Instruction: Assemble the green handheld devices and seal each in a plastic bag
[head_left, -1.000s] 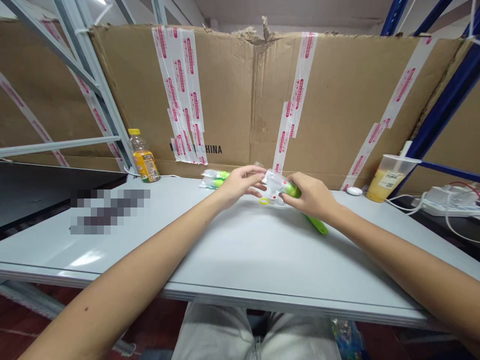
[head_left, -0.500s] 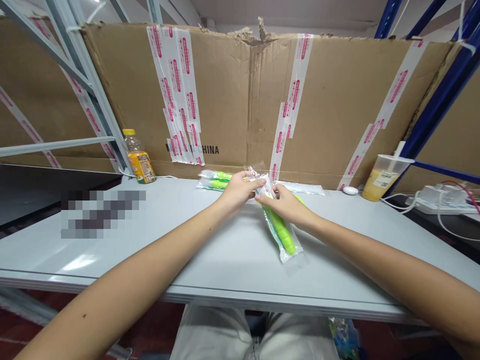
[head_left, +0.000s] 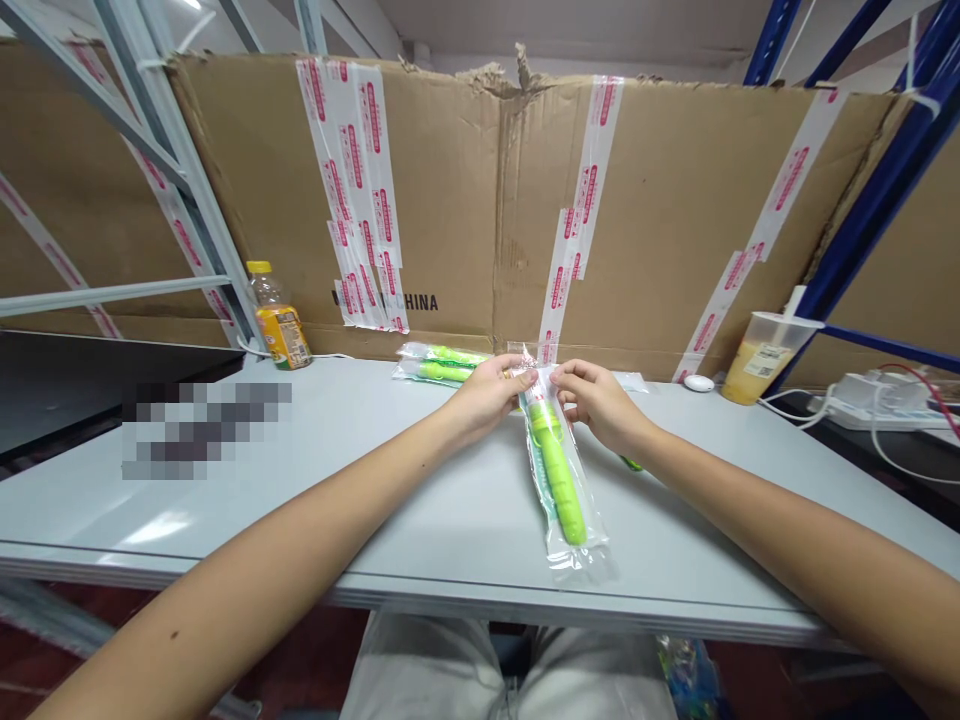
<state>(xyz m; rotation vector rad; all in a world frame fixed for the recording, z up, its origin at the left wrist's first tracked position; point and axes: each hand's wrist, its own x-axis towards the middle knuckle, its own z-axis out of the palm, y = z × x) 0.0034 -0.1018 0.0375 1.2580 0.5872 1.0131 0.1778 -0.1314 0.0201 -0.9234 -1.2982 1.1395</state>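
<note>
On my feed, the left hand [head_left: 491, 395] and the right hand [head_left: 600, 405] are close together but not touching, each pinched on the top of a clear plastic bag [head_left: 581, 535] from its own side. The bag runs from between the hands toward me, its lower end lying on the smooth pale-grey desk [head_left: 375, 500]. Its thin film is glossy and creased. Inside it I can see a long, knobbly lime-green plastic piece [head_left: 561, 490] with a white section at the upper end.

Just beyond the left hand lie two more clear packs [head_left: 442, 365], each holding a green-and-white item. Past the right hand, a flat clear bag [head_left: 628, 381] lies against the far side of the desk, and a small green tip [head_left: 631, 463] peeks out near that wrist.

Farther left stands a plastic bottle [head_left: 279, 325] with a yellow cap and orange label, holding yellowish liquid. To the far right are a small white round object [head_left: 699, 383] and a lidded plastic cup [head_left: 766, 358] with a straw and pale-yellow contents. Behind everything rises a corrugated cardboard sheet [head_left: 457, 190] patched with red-printed white tape. A pixelated patch hides part of the desk's left side.
</note>
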